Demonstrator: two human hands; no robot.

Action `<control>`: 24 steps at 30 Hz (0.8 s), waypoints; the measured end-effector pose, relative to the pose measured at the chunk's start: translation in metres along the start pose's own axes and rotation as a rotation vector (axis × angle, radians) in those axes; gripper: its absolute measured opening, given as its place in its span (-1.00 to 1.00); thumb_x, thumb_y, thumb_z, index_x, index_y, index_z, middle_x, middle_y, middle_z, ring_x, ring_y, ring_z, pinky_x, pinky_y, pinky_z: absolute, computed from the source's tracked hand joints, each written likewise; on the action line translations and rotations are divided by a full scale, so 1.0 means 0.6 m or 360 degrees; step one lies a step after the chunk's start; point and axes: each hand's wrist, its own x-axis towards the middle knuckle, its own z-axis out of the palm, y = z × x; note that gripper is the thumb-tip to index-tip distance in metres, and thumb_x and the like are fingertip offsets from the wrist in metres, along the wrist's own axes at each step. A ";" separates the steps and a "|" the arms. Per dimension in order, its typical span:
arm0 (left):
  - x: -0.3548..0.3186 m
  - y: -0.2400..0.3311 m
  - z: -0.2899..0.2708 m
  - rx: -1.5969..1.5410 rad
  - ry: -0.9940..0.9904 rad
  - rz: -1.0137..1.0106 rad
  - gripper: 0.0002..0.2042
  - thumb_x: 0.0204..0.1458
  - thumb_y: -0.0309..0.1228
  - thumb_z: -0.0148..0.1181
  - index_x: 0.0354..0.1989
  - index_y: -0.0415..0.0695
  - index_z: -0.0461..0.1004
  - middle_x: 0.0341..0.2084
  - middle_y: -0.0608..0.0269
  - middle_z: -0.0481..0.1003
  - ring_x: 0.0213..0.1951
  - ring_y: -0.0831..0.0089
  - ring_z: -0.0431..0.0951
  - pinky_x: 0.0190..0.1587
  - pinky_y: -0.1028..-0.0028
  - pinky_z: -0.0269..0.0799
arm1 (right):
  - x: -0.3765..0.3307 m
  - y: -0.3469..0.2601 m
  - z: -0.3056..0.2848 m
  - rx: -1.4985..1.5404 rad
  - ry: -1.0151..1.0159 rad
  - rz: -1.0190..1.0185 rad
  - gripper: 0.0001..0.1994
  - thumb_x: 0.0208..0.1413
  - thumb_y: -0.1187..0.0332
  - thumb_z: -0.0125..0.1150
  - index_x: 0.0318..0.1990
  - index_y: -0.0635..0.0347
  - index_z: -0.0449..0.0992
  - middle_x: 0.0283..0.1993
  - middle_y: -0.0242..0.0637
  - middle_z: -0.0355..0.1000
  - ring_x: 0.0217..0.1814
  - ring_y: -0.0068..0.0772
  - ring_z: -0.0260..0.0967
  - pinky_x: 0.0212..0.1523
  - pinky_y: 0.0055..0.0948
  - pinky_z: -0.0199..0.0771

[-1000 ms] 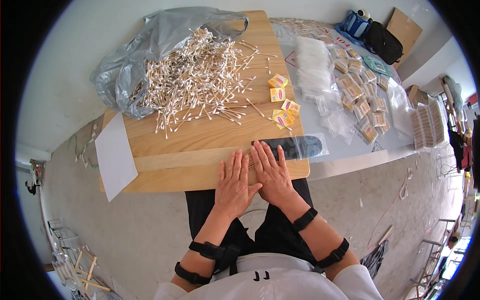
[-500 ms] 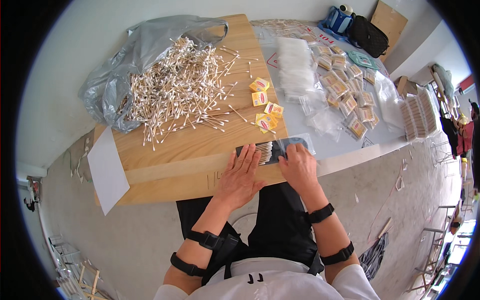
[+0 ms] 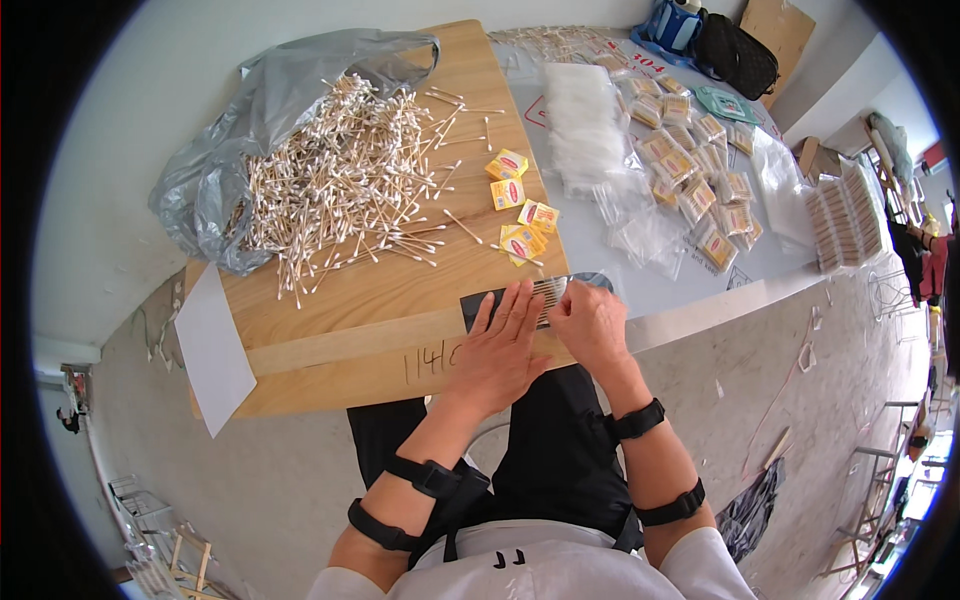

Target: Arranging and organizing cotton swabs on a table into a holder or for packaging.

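My left hand (image 3: 505,340) lies flat with its fingers stretched out on a dark strip (image 3: 470,311) at the table's front edge. Its fingertips reach the left end of a row of cotton swabs (image 3: 551,292). Close against the row's right side, my right hand (image 3: 592,322) is closed, its fingers pinching the edge of a clear plastic bag, mostly hidden by the hand. A shiny film seems to lie over the swabs. Beyond the hands are several small yellow cards (image 3: 522,242) and a large heap of loose cotton swabs (image 3: 340,180), spilling from a grey plastic bag (image 3: 200,190).
A stack of empty clear bags (image 3: 582,125) and several filled swab packets (image 3: 700,165) cover the grey surface on the right. Bundled packets (image 3: 845,228) stand at its far right edge. A white sheet (image 3: 215,350) overhangs the wooden table's (image 3: 330,350) left corner.
My right hand has shifted slightly left, bringing the clear bag toward and apparently over the swab row. My left hand has slid a little right, still flat. The view has shifted slightly.
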 end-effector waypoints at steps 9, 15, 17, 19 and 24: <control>0.017 0.018 0.025 -0.0142 0.0195 -0.0215 -0.24 0.09 -0.03 0.03 0.34 -0.25 -0.08 0.36 -0.08 -0.14 0.40 0.11 -0.20 0.37 0.14 -0.29 | -0.026 0.048 -0.005 0.0669 0.0849 0.0285 -0.81 -0.08 0.38 0.23 -0.32 0.27 0.46 -0.44 -0.27 0.36 -0.45 -0.32 0.29 -0.36 -0.35 0.35; -0.009 0.017 0.024 0.0070 0.0274 -0.0525 -0.18 0.09 0.01 0.02 0.31 -0.39 -0.13 0.34 -0.21 -0.16 0.38 -0.01 -0.20 0.34 0.01 -0.28 | -0.035 0.077 0.007 0.2009 0.0514 0.1280 -0.69 0.11 0.19 0.22 -0.19 0.30 0.48 -0.41 -0.44 0.37 -0.45 -0.67 0.20 -0.44 -0.63 0.22; -0.004 0.022 0.024 0.0192 0.0223 -0.0535 -0.17 0.09 0.02 0.00 0.31 -0.39 -0.14 0.34 -0.21 -0.18 0.39 0.00 -0.22 0.34 -0.01 -0.32 | -0.023 0.066 0.011 0.2469 0.0059 0.1211 -0.74 0.12 0.21 0.20 -0.27 0.28 0.52 -0.53 -0.52 0.35 -0.57 -0.71 0.14 -0.53 -0.69 0.16; 0.003 0.024 0.028 0.0200 0.0212 -0.0531 -0.17 0.09 0.02 0.00 0.31 -0.40 -0.13 0.34 -0.21 -0.19 0.39 0.00 -0.23 0.34 -0.02 -0.34 | -0.014 0.062 0.038 0.2414 0.0113 0.1200 -0.79 0.15 0.27 0.18 -0.38 0.25 0.53 -0.57 -0.55 0.36 -0.62 -0.72 0.13 -0.58 -0.69 0.16; 0.017 0.040 0.036 0.0187 0.0196 -0.0530 -0.17 0.10 0.01 0.00 0.32 -0.38 -0.16 0.34 -0.21 -0.20 0.38 -0.02 -0.23 0.34 -0.02 -0.34 | -0.015 0.055 0.059 0.2491 0.0344 0.1065 -0.82 0.15 0.34 0.18 -0.41 0.26 0.52 -0.45 -0.50 0.44 -0.47 -0.74 0.24 -0.46 -0.66 0.25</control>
